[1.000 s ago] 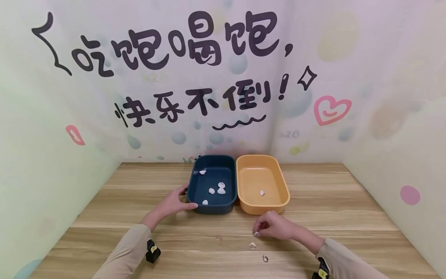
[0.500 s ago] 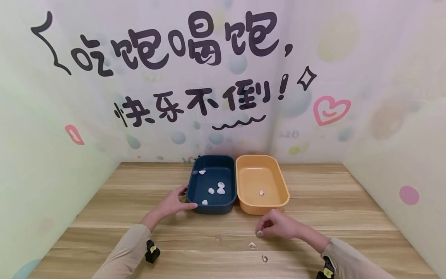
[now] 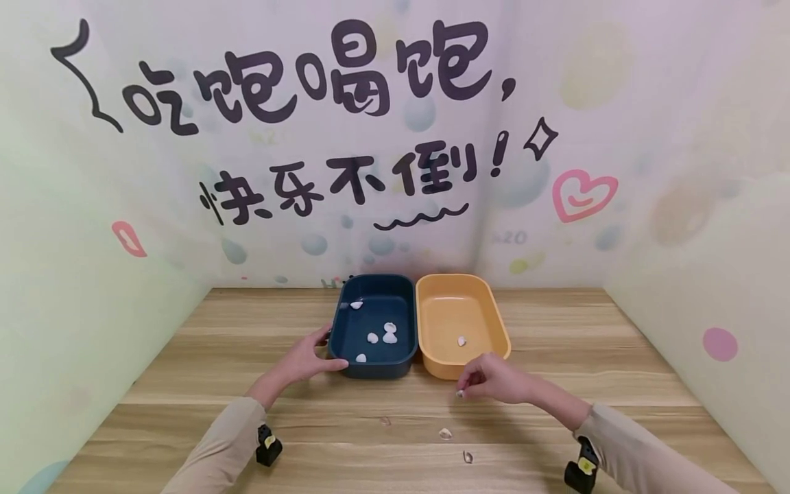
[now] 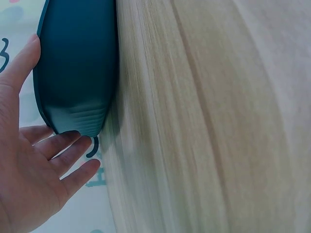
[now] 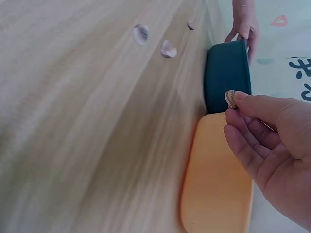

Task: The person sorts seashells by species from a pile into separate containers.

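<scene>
Beyond the right hand (image 3: 496, 379), pinching one shell (image 5: 231, 100), the yellow box (image 3: 439, 370) has another shell (image 3: 461, 341); the left hand (image 3: 304, 358) grips the blue box (image 3: 379, 371) with five shells (image 3: 390, 337). Three loose shells (image 3: 446, 433) are left, nearer than both hands.

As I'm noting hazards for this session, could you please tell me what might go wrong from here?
The small shell, pinched by the right hand, might slip and drop.
The left hand, gripping the blue box, could push it against the yellow box beside it.
</scene>
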`<control>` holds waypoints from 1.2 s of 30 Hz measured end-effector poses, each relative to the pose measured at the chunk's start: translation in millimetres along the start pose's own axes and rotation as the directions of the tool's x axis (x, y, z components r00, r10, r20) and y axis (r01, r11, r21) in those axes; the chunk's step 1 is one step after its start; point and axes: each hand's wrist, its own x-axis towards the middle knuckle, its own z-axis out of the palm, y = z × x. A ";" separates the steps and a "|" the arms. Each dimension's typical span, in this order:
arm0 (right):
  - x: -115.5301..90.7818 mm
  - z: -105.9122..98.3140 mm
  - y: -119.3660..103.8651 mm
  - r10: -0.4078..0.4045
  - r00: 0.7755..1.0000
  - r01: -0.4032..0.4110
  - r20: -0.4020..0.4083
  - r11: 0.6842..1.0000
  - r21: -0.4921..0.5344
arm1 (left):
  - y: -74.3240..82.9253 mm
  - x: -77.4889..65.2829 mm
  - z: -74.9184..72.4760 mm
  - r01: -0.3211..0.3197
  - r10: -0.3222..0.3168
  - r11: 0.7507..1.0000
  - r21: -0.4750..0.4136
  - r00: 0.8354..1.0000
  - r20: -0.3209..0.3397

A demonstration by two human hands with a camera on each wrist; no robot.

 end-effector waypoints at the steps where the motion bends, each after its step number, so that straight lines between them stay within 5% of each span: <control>1: 0.8 -1.6 -1.2 0.001 1.000 -0.001 0.001 1.000 -0.003 | 0.0 -0.2 0.0 0.000 0.000 1.000 0.001 1.000 0.001; 13: 12.9 -22.3 -7.4 0.057 0.998 -0.057 0.003 0.998 0.006 | 1.0 -0.5 -0.4 0.005 -0.005 1.000 0.004 1.000 0.005; 36: 39.9 -66.0 15.4 0.143 0.982 -0.149 -0.123 0.988 -0.039 | 3.7 -2.9 -2.1 0.018 -0.018 1.000 0.021 1.000 0.008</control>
